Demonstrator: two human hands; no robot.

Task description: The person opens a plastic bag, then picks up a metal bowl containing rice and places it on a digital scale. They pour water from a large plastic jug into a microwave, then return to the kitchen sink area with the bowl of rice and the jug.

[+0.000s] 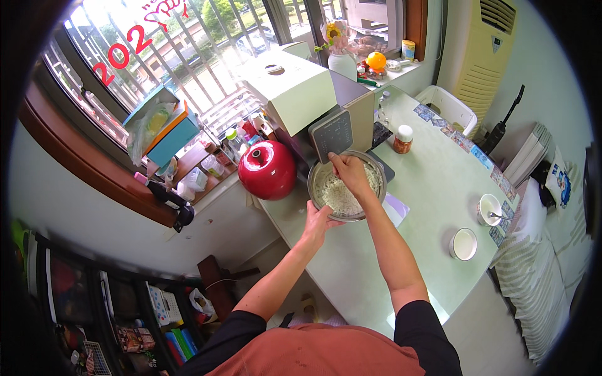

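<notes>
A stainless steel bowl (pixel 379 173) is at the table's left side, in front of an appliance with a dark control panel (pixel 333 134). White, crumbly, floury mixture (pixel 341 195) covers its inside. My left hand (pixel 319 221) grips the bowl's near-left rim, thumb on top and fingers beneath. Over the bowl, my right hand (pixel 349 174) is curled, its thumb side close to the panel's lower edge. Whether its fingers hold a utensil is hidden from this angle.
A red apple-shaped container (pixel 268 170) stands left of the bowl. On the pale green table (pixel 376 263) are a white-lidded jar (pixel 403 139), a white bowl with a spoon (pixel 487 207) and another white bowl (pixel 463 244). A white box (pixel 301 89) tops the appliance.
</notes>
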